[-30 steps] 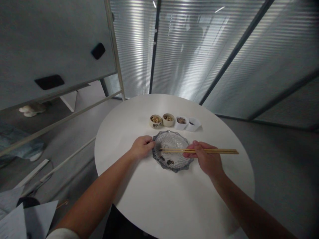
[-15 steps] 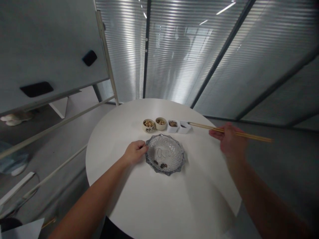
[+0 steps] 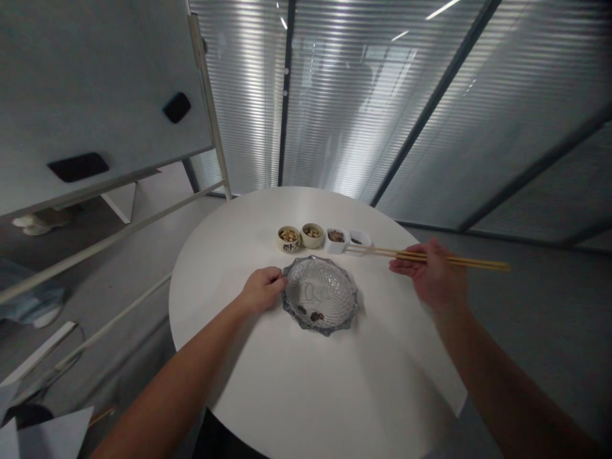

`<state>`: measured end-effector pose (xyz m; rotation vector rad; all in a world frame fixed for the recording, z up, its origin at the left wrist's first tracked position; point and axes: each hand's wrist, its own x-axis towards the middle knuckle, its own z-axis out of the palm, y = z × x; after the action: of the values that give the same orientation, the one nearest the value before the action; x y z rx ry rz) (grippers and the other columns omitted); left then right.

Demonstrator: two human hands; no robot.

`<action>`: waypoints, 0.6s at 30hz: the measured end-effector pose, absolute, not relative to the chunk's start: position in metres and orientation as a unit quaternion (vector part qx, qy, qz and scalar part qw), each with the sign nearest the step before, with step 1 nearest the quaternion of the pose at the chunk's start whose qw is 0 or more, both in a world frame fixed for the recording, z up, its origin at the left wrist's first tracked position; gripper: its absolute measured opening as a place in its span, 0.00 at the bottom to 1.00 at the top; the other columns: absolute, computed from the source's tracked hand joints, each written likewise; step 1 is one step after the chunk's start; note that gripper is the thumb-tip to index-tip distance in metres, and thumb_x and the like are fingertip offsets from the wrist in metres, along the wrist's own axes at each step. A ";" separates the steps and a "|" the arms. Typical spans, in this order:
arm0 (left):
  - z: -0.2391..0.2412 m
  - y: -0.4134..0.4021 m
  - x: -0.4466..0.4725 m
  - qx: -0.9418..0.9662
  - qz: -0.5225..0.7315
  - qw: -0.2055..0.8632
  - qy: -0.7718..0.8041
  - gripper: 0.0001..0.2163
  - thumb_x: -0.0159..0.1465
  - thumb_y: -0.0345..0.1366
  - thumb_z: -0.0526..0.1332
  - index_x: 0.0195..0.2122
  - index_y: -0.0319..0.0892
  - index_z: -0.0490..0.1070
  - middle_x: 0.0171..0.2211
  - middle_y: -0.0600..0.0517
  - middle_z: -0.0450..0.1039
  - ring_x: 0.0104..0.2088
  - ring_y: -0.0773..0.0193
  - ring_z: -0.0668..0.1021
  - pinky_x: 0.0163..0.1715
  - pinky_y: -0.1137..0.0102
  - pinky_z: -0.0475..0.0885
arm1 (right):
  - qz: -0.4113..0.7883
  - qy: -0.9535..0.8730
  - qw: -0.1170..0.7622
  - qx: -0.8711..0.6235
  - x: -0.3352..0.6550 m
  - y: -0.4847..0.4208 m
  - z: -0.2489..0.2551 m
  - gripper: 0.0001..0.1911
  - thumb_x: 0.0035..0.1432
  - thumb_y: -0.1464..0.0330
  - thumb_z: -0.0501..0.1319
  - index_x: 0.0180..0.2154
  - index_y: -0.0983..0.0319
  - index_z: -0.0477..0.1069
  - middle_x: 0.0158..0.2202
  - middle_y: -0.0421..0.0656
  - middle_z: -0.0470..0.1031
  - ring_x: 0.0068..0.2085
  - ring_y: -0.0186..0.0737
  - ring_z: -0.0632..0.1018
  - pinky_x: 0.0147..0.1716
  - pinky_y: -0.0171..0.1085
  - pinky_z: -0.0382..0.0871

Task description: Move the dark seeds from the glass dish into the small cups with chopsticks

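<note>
On the table a clear glass bowl [image 3: 337, 294] with a scalloped rim holds several small dark pieces near its front. My left hand [image 3: 264, 288] is closed on the bowl's left rim, thumb on top. A pair of wooden chopsticks [image 3: 382, 252] lies across my right hand [image 3: 438, 277], fingers closed around it. The tips point left, just in front of two white dishes and above the bowl's far side. Whether the tips pinch anything is too small to tell. The right white dish [image 3: 366, 238] has a little dark content; the left white dish [image 3: 335, 248] holds brownish pieces.
Two cream cups, a lettered cup [image 3: 289, 246] and a plain cup [image 3: 312, 242], hold pale nut-like pieces left of the dishes. All stand on a round white table [image 3: 306, 382]. A whiteboard on a frame [image 3: 119, 83] is at left; a ribbed glass wall [image 3: 329, 95] rises behind.
My right hand has moved left with the chopsticks. Their tips went from the right white dish to in front of the dishes. My left hand stays at the bowl's rim; the view shifted slightly.
</note>
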<state>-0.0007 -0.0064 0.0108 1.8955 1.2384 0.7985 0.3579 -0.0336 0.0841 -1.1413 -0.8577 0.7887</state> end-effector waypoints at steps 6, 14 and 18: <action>0.012 -0.007 0.000 0.732 0.307 0.368 0.484 0.14 0.60 0.42 0.55 0.20 0.42 0.59 0.20 0.57 0.56 0.24 0.68 0.62 0.25 0.72 0.55 | 0.452 -0.462 0.565 -0.513 0.300 -0.094 0.083 0.23 0.52 0.48 0.68 0.26 0.62 0.77 0.20 0.46 0.79 0.20 0.45 0.81 0.21 0.41 0.80; 0.013 -0.007 0.000 0.731 0.307 0.368 0.485 0.14 0.60 0.43 0.54 0.20 0.42 0.60 0.20 0.57 0.57 0.25 0.68 0.63 0.25 0.72 0.56 | 0.484 -0.455 0.506 -0.551 0.285 -0.102 0.064 0.22 0.53 0.49 0.68 0.29 0.63 0.76 0.23 0.48 0.81 0.21 0.46 0.82 0.22 0.41 0.80; 0.012 -0.007 0.000 0.732 0.307 0.370 0.482 0.14 0.59 0.42 0.54 0.20 0.42 0.60 0.21 0.57 0.57 0.25 0.68 0.63 0.25 0.72 0.56 | 0.477 -0.461 0.505 -0.553 0.296 -0.100 0.065 0.22 0.55 0.50 0.67 0.29 0.64 0.76 0.23 0.48 0.81 0.21 0.45 0.81 0.21 0.39 0.79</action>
<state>0.0004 -0.0068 0.0124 1.8785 1.2375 0.7864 0.2959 -0.1005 0.0653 -1.3338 -1.1122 1.1505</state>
